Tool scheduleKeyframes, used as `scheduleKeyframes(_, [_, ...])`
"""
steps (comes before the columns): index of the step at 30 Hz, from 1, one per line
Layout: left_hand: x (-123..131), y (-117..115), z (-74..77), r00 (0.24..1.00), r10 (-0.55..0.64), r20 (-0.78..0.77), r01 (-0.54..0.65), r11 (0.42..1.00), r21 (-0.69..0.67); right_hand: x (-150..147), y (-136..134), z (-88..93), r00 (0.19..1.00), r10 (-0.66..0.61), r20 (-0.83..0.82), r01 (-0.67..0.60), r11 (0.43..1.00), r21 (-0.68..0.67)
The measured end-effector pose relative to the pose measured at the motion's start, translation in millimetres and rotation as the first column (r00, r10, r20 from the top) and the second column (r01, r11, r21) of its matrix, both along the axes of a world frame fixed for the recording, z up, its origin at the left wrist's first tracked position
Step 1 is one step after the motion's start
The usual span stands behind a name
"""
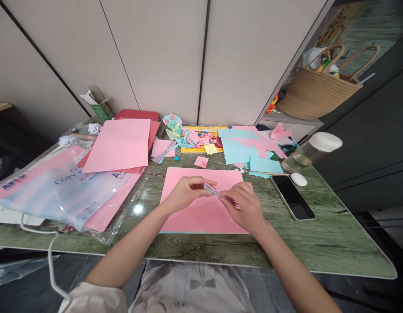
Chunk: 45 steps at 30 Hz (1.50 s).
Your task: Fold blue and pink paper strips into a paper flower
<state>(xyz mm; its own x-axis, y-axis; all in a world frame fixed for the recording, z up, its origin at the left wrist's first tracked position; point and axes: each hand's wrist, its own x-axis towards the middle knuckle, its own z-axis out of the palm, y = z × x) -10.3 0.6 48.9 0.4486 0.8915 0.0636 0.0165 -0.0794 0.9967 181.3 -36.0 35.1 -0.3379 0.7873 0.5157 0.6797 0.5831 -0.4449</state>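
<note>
So L hand [184,194] & R hand [246,206] both pinch pleated paper [212,190], w/ pink sheet [201,219] below.

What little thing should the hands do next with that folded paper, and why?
Maybe press the layers of the pleated paper strip together with the left hand, because they look slightly spread at that end, while the right hand grips the other.

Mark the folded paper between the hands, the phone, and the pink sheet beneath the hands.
Folded paper [212,189]: head view, on its exposed pleated end.
Phone [293,196]: head view, middle of its dark screen.
Pink sheet [203,217]: head view, bare lower part.
</note>
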Motion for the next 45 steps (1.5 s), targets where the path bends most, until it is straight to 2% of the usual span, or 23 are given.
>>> scheduleKeyframes(3, [5, 1, -7.7, 0.99, 0.077, 0.122, -0.066, 0.993, -0.095, -9, -1, 1.8, 0.997, -0.08, 0.017, 0.081, 0.995, -0.056])
scheduleKeyframes(6, [7, 5, -15.9, 0.956, 0.149, 0.252, -0.092, 0.97, -0.227, -15, 0, 9.0, 0.999, -0.04, 0.006, 0.04, 0.967, -0.253])
scheduleKeyframes(9, [5, 10, -19.4, 0.934, 0.155, 0.323, -0.055, 0.953, -0.298, -15, 6, 15.1, 0.99, 0.044, -0.135, -0.109, 0.847, -0.521])
scheduleKeyframes(11, [2, 11, -19.6, 0.925, 0.16, 0.343, -0.049, 0.949, -0.31, -12, 14, 16.0, 0.971, 0.037, -0.235, -0.178, 0.768, -0.616])
scheduleKeyframes(14, [1, 12, -19.9, 0.92, 0.17, 0.352, -0.05, 0.944, -0.326, -9, 27, 14.2, 0.95, 0.007, -0.312, -0.223, 0.713, -0.664])
scheduleKeyframes(18, [2, 11, -20.9, 0.913, 0.2, 0.356, -0.072, 0.937, -0.342, -12, 35, 10.4, 0.918, 0.113, -0.379, -0.368, 0.595, -0.715])
scheduleKeyframes(19, [3, 11, -20.8, 0.911, 0.21, 0.355, -0.082, 0.936, -0.343, -14, 35, 8.9, 0.909, 0.113, -0.402, -0.388, 0.581, -0.715])
scheduleKeyframes(23, [3, 11, -18.1, 0.916, 0.224, 0.333, -0.111, 0.939, -0.324, -18, 32, 0.2, 0.89, 0.041, -0.455, -0.383, 0.61, -0.694])
scheduleKeyframes(28, [2, 11, -17.2, 0.948, 0.174, 0.266, -0.1, 0.957, -0.273, -18, 30, -8.6, 0.882, 0.053, -0.469, -0.39, 0.64, -0.662])
scheduleKeyframes(39, [2, 13, -25.4, 0.961, 0.207, 0.181, -0.158, 0.954, -0.254, -25, 24, -18.2, 0.863, -0.043, -0.503, -0.369, 0.625, -0.688])
scheduleKeyframes(42, [3, 14, -27.2, 0.959, 0.222, 0.177, -0.173, 0.951, -0.258, -25, 24, -17.9, 0.867, -0.039, -0.496, -0.365, 0.63, -0.686])
scheduleKeyframes(45, [4, 13, -26.8, 0.944, 0.255, 0.211, -0.204, 0.95, -0.236, -24, 26, -13.5, 0.887, 0.018, -0.462, -0.357, 0.661, -0.66])
